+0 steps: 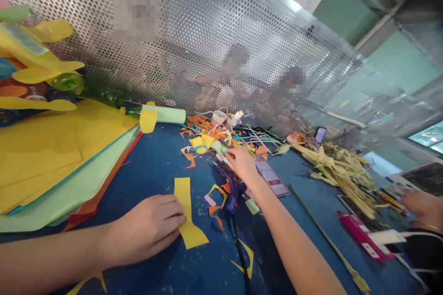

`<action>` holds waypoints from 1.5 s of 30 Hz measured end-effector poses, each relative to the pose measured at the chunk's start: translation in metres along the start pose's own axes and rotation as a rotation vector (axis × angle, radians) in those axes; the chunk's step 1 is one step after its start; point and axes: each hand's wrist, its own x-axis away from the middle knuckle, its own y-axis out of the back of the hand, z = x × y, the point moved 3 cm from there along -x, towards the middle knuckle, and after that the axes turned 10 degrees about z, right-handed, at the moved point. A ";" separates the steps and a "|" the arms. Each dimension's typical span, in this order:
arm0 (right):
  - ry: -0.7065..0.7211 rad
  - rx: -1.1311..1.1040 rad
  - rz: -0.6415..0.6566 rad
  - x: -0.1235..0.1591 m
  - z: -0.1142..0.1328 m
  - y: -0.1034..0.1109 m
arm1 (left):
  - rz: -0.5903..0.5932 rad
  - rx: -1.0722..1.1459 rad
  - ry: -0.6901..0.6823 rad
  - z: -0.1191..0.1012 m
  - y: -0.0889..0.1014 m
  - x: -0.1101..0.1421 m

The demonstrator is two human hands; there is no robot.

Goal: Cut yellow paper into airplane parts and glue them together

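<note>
A cut strip of yellow paper (187, 203), flared at its near end, lies on the blue table. My left hand (152, 226) has its fingers together on the strip's left edge; the thumb is hidden. Farther out, my right hand (242, 161) reaches over a pile of paper scraps (204, 140), fingers pinched. Something dark and thin shows at those fingertips, too small to name. Just below that hand are a purple-blue glue gun (234, 196), partly covered by scraps, and a phone (272, 177) lying face up, its edge behind my right forearm.
Coloured paper sheets (69, 147) are stacked at left, beside green bottles (107, 94) with paper pieces. Dried husks (332, 166), a long stalk (321, 230) and a pink power strip (363, 235) lie at right, near another person's hand (422, 207). A perforated metal screen (194, 23) stands behind.
</note>
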 end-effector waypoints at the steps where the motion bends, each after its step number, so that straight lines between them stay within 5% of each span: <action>1: -0.003 0.001 0.005 0.000 0.000 0.000 | 0.008 -0.002 0.002 0.000 0.000 0.000; 14: -0.006 -0.115 -0.037 -0.004 -0.003 -0.013 | 0.010 -0.001 0.002 0.000 0.000 0.000; 32: -0.147 -1.097 -0.305 -0.014 -0.039 -0.003 | 0.021 0.010 0.003 0.001 -0.001 0.000; 45: -0.255 -1.310 -0.620 -0.009 -0.049 0.008 | -0.005 0.008 0.001 0.000 0.000 0.000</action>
